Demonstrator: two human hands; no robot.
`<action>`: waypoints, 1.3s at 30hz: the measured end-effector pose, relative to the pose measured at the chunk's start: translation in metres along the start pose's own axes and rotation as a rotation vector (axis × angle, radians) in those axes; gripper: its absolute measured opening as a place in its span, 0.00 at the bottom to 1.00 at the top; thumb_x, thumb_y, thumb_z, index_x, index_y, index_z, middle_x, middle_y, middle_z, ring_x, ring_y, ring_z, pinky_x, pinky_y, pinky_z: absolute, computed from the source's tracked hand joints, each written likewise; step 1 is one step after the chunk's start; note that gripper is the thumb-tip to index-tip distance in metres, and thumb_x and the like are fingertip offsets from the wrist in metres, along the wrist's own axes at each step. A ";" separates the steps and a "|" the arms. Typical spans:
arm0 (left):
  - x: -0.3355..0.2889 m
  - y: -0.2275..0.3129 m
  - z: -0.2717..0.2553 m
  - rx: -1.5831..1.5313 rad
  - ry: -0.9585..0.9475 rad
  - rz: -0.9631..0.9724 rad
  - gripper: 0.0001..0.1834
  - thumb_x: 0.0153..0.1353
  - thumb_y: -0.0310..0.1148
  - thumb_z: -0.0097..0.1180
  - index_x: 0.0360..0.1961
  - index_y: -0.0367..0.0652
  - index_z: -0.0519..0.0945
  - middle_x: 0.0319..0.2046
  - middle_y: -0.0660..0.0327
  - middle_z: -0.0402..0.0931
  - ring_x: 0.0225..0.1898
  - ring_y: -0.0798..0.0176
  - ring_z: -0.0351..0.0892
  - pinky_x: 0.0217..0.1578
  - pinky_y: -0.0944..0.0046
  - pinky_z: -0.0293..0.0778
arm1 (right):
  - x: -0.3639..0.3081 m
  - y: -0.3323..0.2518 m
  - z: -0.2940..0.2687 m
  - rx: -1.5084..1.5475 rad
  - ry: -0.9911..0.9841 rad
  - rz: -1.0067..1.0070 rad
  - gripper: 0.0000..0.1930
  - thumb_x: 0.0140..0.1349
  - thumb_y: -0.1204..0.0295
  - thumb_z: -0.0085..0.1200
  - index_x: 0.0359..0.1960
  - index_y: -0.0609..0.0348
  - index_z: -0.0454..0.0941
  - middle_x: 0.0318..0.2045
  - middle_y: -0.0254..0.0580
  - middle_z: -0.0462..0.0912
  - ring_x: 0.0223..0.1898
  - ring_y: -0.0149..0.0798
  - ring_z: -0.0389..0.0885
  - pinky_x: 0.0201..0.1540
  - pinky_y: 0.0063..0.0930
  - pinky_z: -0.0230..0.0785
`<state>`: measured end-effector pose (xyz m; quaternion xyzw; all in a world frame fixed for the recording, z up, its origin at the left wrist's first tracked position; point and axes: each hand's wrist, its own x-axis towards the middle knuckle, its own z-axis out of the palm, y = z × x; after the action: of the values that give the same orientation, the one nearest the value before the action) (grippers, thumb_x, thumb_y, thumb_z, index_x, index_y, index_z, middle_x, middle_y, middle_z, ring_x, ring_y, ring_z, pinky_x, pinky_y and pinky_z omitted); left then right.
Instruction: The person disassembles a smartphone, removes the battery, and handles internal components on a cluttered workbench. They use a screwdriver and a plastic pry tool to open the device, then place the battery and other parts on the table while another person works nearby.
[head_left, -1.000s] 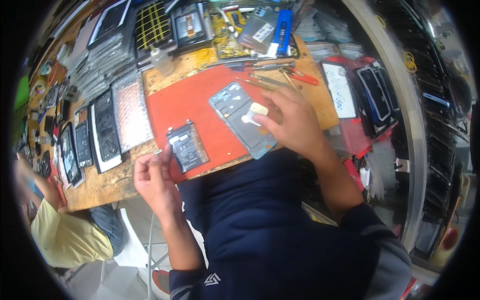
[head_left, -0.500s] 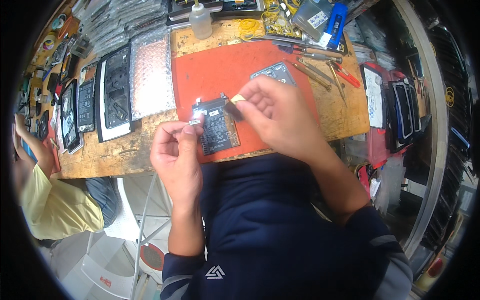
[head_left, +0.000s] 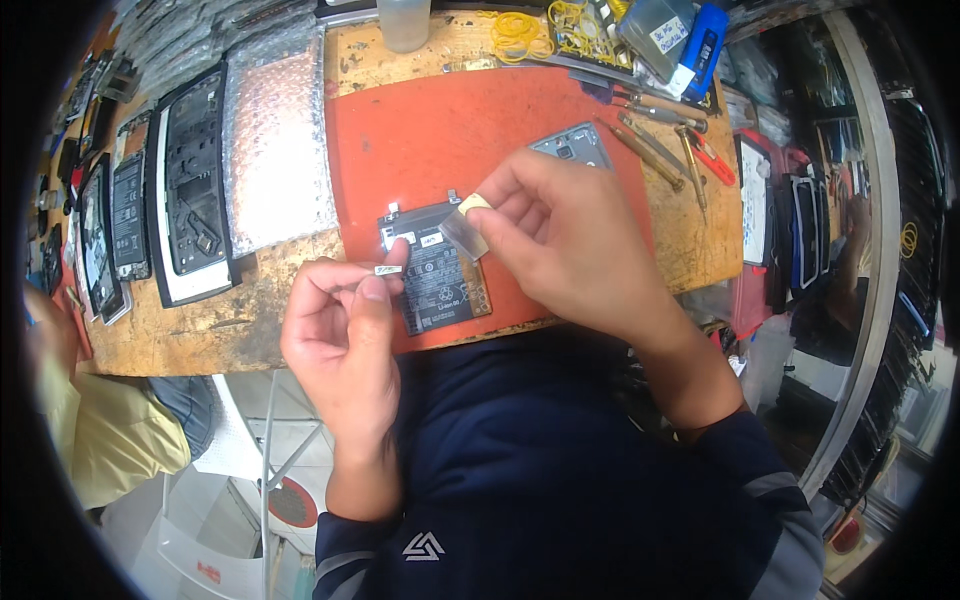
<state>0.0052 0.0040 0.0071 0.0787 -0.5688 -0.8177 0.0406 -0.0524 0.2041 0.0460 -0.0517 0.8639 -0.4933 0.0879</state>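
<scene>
The left hand [head_left: 340, 335] pinches a small white strip [head_left: 388, 269] between thumb and fingers, just at the left edge of the phone battery [head_left: 440, 282]. The right hand [head_left: 570, 240] holds a small grey piece of film [head_left: 463, 233] over the battery's top. The battery lies on the orange mat [head_left: 450, 130] on the wooden tabletop [head_left: 200, 330], near its front edge.

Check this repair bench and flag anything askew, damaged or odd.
Nothing looks spilled or broken. The phone battery lies tilted on the red mat, overhanging its near edge. The left hand pinches a small white strip; the right hand holds a grey film piece over the battery. Tools lie loosely scattered.
</scene>
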 end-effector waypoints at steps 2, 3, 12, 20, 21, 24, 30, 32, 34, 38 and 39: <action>-0.001 0.001 0.000 -0.032 0.004 -0.017 0.03 0.76 0.23 0.60 0.43 0.36 0.78 0.35 0.60 0.82 0.40 0.71 0.82 0.70 0.42 0.76 | 0.000 0.000 0.000 0.007 -0.003 0.001 0.05 0.70 0.75 0.65 0.39 0.66 0.85 0.27 0.37 0.89 0.26 0.23 0.83 0.31 0.21 0.75; -0.001 0.002 0.000 -0.061 0.014 -0.030 0.03 0.75 0.23 0.61 0.43 0.36 0.78 0.35 0.60 0.83 0.40 0.72 0.81 0.70 0.44 0.75 | 0.000 0.000 0.000 0.009 -0.004 -0.007 0.05 0.69 0.75 0.66 0.39 0.66 0.85 0.27 0.37 0.89 0.26 0.23 0.83 0.31 0.21 0.74; -0.001 0.003 -0.001 -0.063 -0.004 -0.024 0.02 0.74 0.20 0.59 0.43 0.36 0.78 0.37 0.62 0.82 0.41 0.71 0.82 0.67 0.48 0.77 | 0.003 0.000 0.002 0.018 -0.005 -0.027 0.06 0.70 0.75 0.66 0.38 0.66 0.84 0.26 0.34 0.87 0.26 0.21 0.81 0.31 0.19 0.73; -0.002 0.001 -0.004 0.005 0.006 -0.029 0.03 0.74 0.23 0.61 0.43 0.37 0.79 0.38 0.61 0.83 0.42 0.72 0.82 0.53 0.67 0.78 | 0.002 0.000 0.006 0.059 0.019 -0.025 0.06 0.70 0.76 0.66 0.38 0.66 0.83 0.27 0.36 0.88 0.26 0.22 0.82 0.31 0.20 0.74; -0.003 0.001 -0.004 0.004 0.017 -0.038 0.03 0.74 0.23 0.61 0.43 0.37 0.79 0.39 0.61 0.83 0.42 0.72 0.82 0.52 0.67 0.78 | 0.002 0.000 0.007 0.045 0.018 -0.001 0.06 0.70 0.76 0.66 0.38 0.66 0.83 0.27 0.36 0.88 0.27 0.22 0.82 0.31 0.20 0.74; -0.003 0.000 -0.005 0.010 0.013 -0.034 0.03 0.74 0.24 0.62 0.43 0.38 0.79 0.39 0.61 0.84 0.41 0.72 0.82 0.51 0.69 0.77 | 0.003 -0.001 0.008 0.066 0.036 -0.002 0.07 0.66 0.76 0.65 0.35 0.67 0.82 0.27 0.54 0.89 0.30 0.51 0.91 0.33 0.40 0.80; -0.003 0.000 -0.005 0.009 0.013 -0.031 0.03 0.74 0.24 0.62 0.43 0.38 0.79 0.39 0.61 0.85 0.41 0.72 0.82 0.50 0.69 0.77 | 0.003 0.000 0.011 0.060 0.018 -0.008 0.06 0.70 0.75 0.66 0.38 0.66 0.84 0.26 0.36 0.88 0.26 0.22 0.83 0.30 0.20 0.75; -0.003 0.000 -0.004 0.017 0.012 -0.031 0.03 0.74 0.24 0.62 0.43 0.38 0.80 0.40 0.60 0.85 0.42 0.72 0.82 0.50 0.69 0.77 | 0.004 0.001 0.013 0.063 0.028 -0.024 0.06 0.69 0.75 0.66 0.38 0.66 0.84 0.26 0.36 0.88 0.26 0.22 0.83 0.30 0.20 0.74; -0.003 0.001 -0.004 0.012 0.012 -0.032 0.03 0.74 0.24 0.62 0.44 0.38 0.80 0.40 0.60 0.85 0.42 0.72 0.82 0.50 0.69 0.77 | 0.004 0.001 0.014 0.062 0.039 -0.035 0.05 0.69 0.76 0.66 0.38 0.66 0.83 0.26 0.35 0.87 0.26 0.22 0.82 0.30 0.20 0.74; -0.004 0.000 -0.005 0.012 0.017 -0.022 0.03 0.74 0.23 0.62 0.44 0.37 0.80 0.40 0.60 0.85 0.42 0.71 0.83 0.51 0.69 0.77 | 0.005 0.002 0.017 0.065 0.055 -0.048 0.05 0.69 0.76 0.66 0.37 0.66 0.83 0.25 0.34 0.86 0.25 0.21 0.82 0.30 0.20 0.74; -0.004 0.000 -0.005 0.006 0.019 -0.016 0.03 0.74 0.23 0.62 0.44 0.37 0.80 0.40 0.59 0.85 0.42 0.71 0.83 0.51 0.69 0.77 | 0.005 0.002 0.018 0.064 0.057 -0.050 0.05 0.69 0.76 0.66 0.37 0.66 0.83 0.25 0.34 0.86 0.25 0.21 0.81 0.30 0.20 0.74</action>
<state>0.0096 0.0001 0.0057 0.0910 -0.5701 -0.8156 0.0392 -0.0537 0.1892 0.0349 -0.0566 0.8482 -0.5241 0.0527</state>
